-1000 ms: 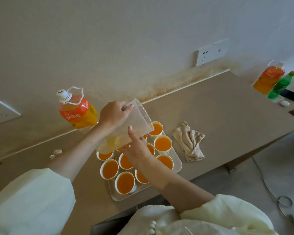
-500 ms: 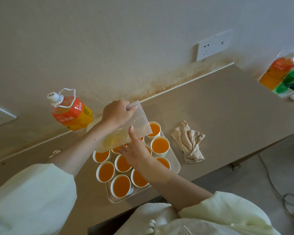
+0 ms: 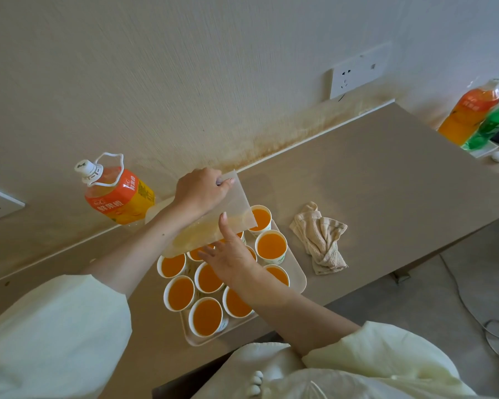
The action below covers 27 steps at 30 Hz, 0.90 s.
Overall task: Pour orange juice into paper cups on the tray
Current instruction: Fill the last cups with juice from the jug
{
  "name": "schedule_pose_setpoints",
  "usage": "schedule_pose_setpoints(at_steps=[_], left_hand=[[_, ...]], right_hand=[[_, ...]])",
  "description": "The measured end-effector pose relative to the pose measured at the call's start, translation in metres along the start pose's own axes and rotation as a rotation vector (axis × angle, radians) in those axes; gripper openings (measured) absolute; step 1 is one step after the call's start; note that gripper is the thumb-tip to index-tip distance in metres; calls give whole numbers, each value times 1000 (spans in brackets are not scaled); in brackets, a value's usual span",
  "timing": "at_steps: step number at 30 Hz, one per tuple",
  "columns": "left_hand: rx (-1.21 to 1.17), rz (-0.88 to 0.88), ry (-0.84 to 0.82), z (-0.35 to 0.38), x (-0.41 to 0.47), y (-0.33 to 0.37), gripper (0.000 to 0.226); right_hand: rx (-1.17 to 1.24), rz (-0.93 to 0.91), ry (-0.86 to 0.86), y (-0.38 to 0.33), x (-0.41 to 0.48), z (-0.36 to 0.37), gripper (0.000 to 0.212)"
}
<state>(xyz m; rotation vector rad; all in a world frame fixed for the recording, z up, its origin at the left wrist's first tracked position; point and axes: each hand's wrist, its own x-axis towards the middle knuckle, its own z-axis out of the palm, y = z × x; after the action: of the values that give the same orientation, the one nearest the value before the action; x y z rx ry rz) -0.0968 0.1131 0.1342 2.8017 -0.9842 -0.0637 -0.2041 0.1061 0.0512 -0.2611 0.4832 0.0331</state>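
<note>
Little is changed since half a second ago: the translucent plastic jug [image 3: 228, 220] is kept tilted over the paper cups [image 3: 180, 293], its lip above the farthest of them. Its handle is hidden by the left hand [image 3: 199, 194], which is curled round it. The right hand [image 3: 231, 257] is spread, with the forefinger laid on the jug's side. Several round, juice-filled cups on the smooth, round-cornered tray [image 3: 298, 279] are covered by it.
</note>
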Motion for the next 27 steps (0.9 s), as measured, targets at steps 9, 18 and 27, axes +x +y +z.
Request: schedule_pose_setpoints(at_steps=[9,18,27], left_hand=[[22,45,19,0,1,2,47],[31,50,25,3,1,1,46],[27,41,21,0,-2,1,42]], right_hand=[[4,9,27,-1,-1,3,82],[4,11,45,-1,-1,3,74],[8,6,44,2,-2,3,74]])
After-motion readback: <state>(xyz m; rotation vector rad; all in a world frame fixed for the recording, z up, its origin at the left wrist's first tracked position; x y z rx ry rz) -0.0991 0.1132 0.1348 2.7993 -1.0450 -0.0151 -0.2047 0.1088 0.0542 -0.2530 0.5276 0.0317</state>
